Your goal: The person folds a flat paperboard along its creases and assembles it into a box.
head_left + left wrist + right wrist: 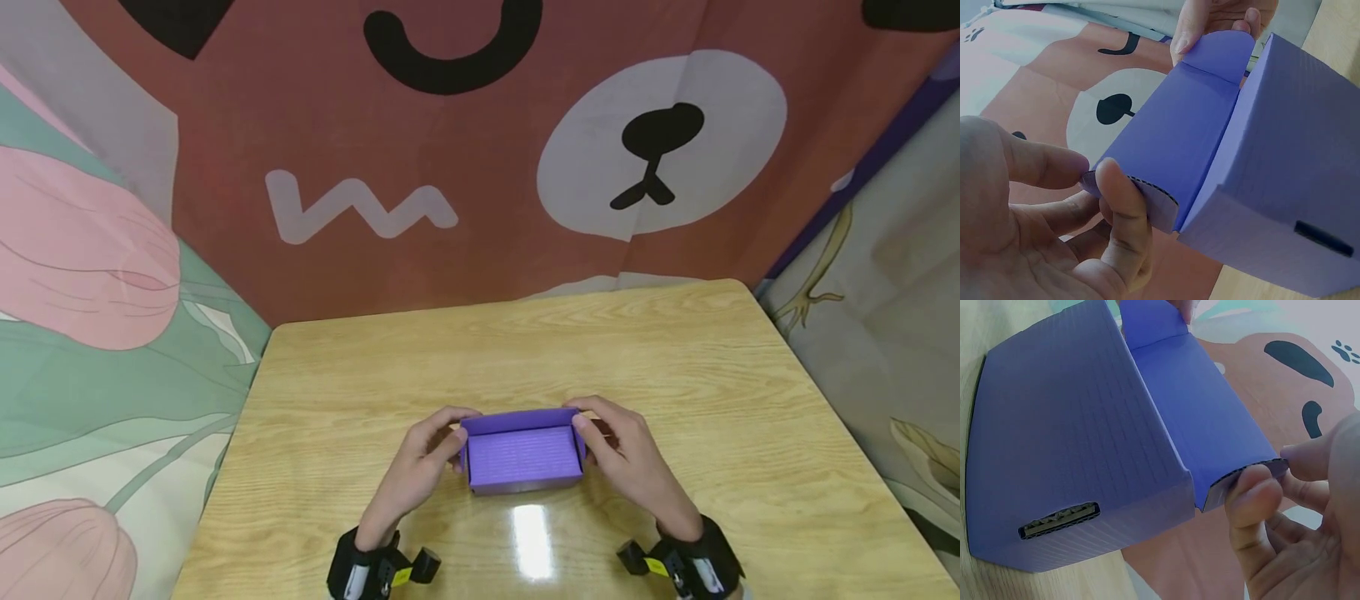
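A purple cardboard box [525,460] stands on the table between both hands. Its lid flap [1169,122] is raised along one long edge, with a small rounded side tab at each end. My left hand [416,467] pinches the left tab [1157,203] between thumb and fingers. At the other end, the right tab [1241,478] is pinched by my right hand [630,450]. The side walls of the box show a narrow slot [1060,520]. In the left wrist view the right fingers are partly hidden behind the far tab.
The wood-grain table [360,375] extends around the box, with a bright light reflection in front of it. A brown cloth [450,275] with a cartoon bear hangs along the far edge. Patterned cloths hang at the left [90,383] and right [877,350].
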`<state>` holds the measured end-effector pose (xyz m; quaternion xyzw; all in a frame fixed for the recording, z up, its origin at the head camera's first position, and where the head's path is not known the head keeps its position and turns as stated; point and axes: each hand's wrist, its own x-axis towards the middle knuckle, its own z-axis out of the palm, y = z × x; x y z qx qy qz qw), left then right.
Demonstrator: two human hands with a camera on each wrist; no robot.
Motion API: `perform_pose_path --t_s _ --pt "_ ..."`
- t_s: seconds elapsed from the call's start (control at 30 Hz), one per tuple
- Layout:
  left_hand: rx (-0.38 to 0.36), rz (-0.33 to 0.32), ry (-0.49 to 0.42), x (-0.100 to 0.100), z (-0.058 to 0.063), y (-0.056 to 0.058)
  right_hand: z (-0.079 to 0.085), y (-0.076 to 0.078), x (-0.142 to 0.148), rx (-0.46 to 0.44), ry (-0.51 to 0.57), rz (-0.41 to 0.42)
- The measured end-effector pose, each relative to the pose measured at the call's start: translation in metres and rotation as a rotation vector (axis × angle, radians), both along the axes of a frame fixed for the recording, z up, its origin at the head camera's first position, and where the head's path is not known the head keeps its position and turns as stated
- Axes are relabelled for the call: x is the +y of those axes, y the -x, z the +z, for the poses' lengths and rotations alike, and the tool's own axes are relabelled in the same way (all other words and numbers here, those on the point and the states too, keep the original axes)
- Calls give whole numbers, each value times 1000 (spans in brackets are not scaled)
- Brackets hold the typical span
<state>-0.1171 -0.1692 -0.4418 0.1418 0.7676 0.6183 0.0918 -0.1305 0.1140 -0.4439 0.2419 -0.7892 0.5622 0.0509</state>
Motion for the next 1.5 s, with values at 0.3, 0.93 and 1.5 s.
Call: perform_pose_path --t_s 0.3,0.93,1.5 --pt "50 -53 -57 5 19 -5 3 -1 -1 7 61 36" --pt "114 -84 -86 -3 -17 1 1 -6 -4 0 117 52" --pt "139 -91 -120 4 6 -8 -1 -11 -5 33 132 54"
